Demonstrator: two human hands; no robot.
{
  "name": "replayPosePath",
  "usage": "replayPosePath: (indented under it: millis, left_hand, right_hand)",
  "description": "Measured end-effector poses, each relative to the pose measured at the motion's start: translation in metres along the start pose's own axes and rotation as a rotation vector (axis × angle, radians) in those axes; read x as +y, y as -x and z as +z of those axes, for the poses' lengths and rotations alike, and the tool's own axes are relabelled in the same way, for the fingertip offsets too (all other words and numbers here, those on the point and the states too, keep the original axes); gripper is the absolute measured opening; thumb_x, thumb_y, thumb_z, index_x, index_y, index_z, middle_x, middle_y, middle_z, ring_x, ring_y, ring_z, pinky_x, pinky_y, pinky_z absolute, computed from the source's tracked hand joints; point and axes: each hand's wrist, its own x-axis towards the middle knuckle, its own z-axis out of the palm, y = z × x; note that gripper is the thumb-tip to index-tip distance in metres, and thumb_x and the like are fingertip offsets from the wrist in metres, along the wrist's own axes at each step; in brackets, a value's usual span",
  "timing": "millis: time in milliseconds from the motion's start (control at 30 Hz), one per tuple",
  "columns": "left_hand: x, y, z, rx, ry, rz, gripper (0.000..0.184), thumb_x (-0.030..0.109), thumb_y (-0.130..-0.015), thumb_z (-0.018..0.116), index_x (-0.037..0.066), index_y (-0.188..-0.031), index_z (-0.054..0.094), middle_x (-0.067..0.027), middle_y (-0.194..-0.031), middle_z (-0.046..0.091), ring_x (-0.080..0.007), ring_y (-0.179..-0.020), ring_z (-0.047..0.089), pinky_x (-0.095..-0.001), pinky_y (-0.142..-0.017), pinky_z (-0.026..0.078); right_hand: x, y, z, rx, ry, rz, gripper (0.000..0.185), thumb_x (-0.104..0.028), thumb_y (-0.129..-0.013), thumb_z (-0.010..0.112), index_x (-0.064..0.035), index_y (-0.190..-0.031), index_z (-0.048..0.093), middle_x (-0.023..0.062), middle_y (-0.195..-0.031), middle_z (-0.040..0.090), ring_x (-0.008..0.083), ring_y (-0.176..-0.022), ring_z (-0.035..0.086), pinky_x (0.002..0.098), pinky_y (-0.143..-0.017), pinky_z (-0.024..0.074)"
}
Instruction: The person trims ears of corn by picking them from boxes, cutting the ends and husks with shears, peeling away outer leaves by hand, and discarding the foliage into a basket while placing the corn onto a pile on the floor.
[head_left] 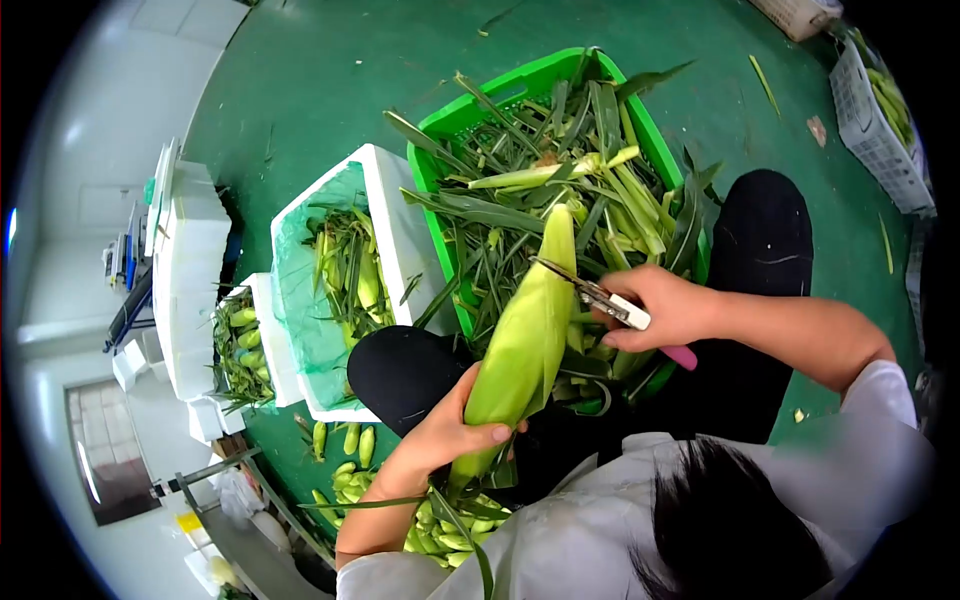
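My left hand (455,425) is wrapped round the lower part of an ear of corn (515,350) in its green husk. The ear is tilted, its stem end pointing up and away from me. My right hand (655,308) grips pruning shears (618,306) with a white body and a pink handle end. Their blades are at the upper part of the ear, on both sides of it; whether they cut into it cannot be made out. Beneath the ear stands a green basket (545,80) heaped with cut corn leaves and stalks (500,150).
A white foam box (385,200) with green lining holds corn ears, and another foam box (275,340) stands left of it. Husked-looking ears (430,530) lie piled on the floor by my left arm. White crates (868,125) stand at the right. My knees flank the basket.
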Motion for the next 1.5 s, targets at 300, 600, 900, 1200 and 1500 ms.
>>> replayPosePath:
  millis: [300,600,900,1200,1500]
  left_hand:
    - [-0.003,-0.014,0.024,0.197,-0.615,0.197,0.07,0.005,-0.081,0.075,0.004,-0.141,0.039,-0.0097,-0.123,0.061,-0.0164,-0.115,0.057,-0.0318,-0.101,0.043]
    - [0.073,0.016,-0.015,0.143,-0.648,0.326,0.075,0.025,-0.086,0.072,0.0,-0.148,0.038,-0.0145,-0.127,0.061,-0.0249,-0.118,0.059,-0.0352,-0.101,0.045]
    - [0.156,-0.009,0.025,-0.142,-1.787,0.574,0.048,0.025,-0.084,0.074,0.003,-0.123,0.059,-0.0163,-0.097,0.063,-0.0355,-0.09,0.061,-0.0434,-0.086,0.048]
    - [-0.02,-0.056,0.025,0.587,-0.05,0.48,0.049,0.025,-0.093,0.068,0.003,-0.132,0.049,-0.0057,-0.107,0.063,-0.0156,-0.097,0.062,-0.0298,-0.081,0.053]
    - [-0.047,-0.063,0.04,-0.035,1.08,0.665,0.059,0.049,-0.099,0.039,0.008,-0.141,0.047,-0.0113,-0.139,0.055,-0.0273,-0.122,0.057,-0.0462,-0.1,0.048]
  right_hand:
    - [-0.01,0.004,0.037,0.314,-0.843,0.103,0.052,-0.017,-0.086,0.074,-0.0015,-0.128,0.048,0.0074,-0.096,0.062,0.0139,-0.071,0.059,0.0282,-0.058,0.0513]
    - [-0.018,0.018,-0.037,0.844,0.526,-0.017,0.064,-0.027,-0.073,0.079,-0.002,-0.125,0.052,0.0164,-0.1,0.065,0.0305,-0.086,0.066,0.0374,-0.078,0.0521]
    - [-0.067,0.018,0.009,0.066,0.192,-0.014,0.07,-0.019,-0.07,0.084,-0.0038,-0.128,0.047,0.0124,-0.106,0.064,0.0253,-0.095,0.063,0.0399,-0.085,0.051]
    - [-0.005,0.047,0.09,0.382,-0.27,0.053,0.055,-0.012,-0.082,0.073,-0.0003,-0.128,0.046,0.0087,-0.113,0.061,0.0178,-0.09,0.062,0.0327,-0.08,0.0513]
    - [-0.039,0.059,0.07,0.414,-0.918,0.333,0.053,-0.001,-0.085,0.066,-0.0026,-0.134,0.045,0.0084,-0.11,0.06,0.0162,-0.087,0.061,0.0314,-0.066,0.056]
